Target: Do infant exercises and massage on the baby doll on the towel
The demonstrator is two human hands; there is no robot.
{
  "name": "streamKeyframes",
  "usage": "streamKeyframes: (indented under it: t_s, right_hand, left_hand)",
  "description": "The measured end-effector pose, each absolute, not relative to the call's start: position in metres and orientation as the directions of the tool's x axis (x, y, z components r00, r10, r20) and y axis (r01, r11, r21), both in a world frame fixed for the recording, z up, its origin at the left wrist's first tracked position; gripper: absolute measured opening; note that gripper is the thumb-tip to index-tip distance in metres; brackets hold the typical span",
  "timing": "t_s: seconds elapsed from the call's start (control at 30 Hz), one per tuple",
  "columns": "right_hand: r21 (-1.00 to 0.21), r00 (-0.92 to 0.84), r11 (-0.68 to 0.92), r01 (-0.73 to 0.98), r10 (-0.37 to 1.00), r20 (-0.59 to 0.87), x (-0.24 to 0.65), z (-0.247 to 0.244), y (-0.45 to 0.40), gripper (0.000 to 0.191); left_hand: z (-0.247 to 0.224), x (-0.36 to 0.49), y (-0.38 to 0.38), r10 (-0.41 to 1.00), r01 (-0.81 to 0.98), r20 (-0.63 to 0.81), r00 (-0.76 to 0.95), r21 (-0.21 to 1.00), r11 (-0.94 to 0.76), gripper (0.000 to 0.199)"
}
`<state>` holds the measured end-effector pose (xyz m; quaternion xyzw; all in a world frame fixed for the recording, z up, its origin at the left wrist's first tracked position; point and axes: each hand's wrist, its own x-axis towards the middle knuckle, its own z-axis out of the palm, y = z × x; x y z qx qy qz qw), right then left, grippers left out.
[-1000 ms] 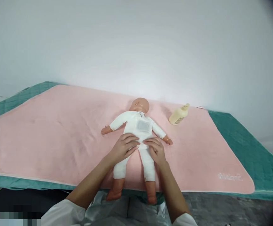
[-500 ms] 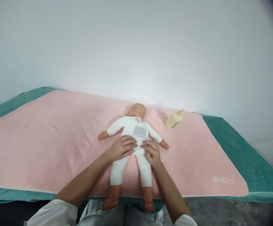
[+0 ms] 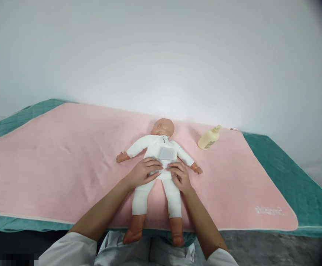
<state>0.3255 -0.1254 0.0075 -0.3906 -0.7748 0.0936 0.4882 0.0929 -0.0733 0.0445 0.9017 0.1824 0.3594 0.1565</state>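
A baby doll (image 3: 163,145) with a white cloth body lies face down, its head away from me and its feet over the near edge. My left hand (image 3: 145,171) rests on the left side of the doll's lower back, its fingers stretched out and pointing inward. On the opposite side my right hand (image 3: 180,175) touches the lower back, fingers extended and slightly bent. The fingertips of both hands nearly meet at the middle. Just above them a pale rectangular panel (image 3: 166,153) shows on the doll's back.
The doll lies on a pink mat (image 3: 66,166) spread over a green padded cover (image 3: 288,173). A pale yellow pump bottle (image 3: 208,139) lies tilted right of the doll's head. Behind the bed rises a white wall (image 3: 161,55).
The view has shifted slightly, so the whole scene sits a little higher and further right. Both hands stay on the doll's lower back with little visible movement.
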Motion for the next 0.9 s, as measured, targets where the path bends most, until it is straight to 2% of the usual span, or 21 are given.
streamKeyframes:
  t_s: [0.27,0.4,0.57,0.9]
  right_hand:
    - [-0.559,-0.217,0.676,0.481,0.709,0.671,0.3208,0.0122,-0.1239,0.028]
    - [-0.520,-0.193,0.685,0.511,0.680,0.707,0.3219,0.0089,-0.1259,0.028]
    - [-0.496,-0.180,0.652,0.573,0.690,0.701,0.3242,0.0064,-0.1270,0.035]
    - [-0.511,-0.212,0.622,0.593,0.733,0.647,0.3241,0.0055,-0.1252,0.036]
  left_hand:
    - [0.0458,0.0962,-0.0750,0.476,0.270,0.564,0.675,0.411,-0.871,0.021]
    - [0.0453,0.0962,-0.0765,0.441,0.255,0.597,0.670,0.372,-0.892,0.021]
    - [0.0408,0.0948,-0.0764,0.415,0.274,0.639,0.648,0.312,-0.910,0.035]
    - [0.0382,0.0939,-0.0739,0.485,0.321,0.557,0.674,0.371,-0.872,0.038]
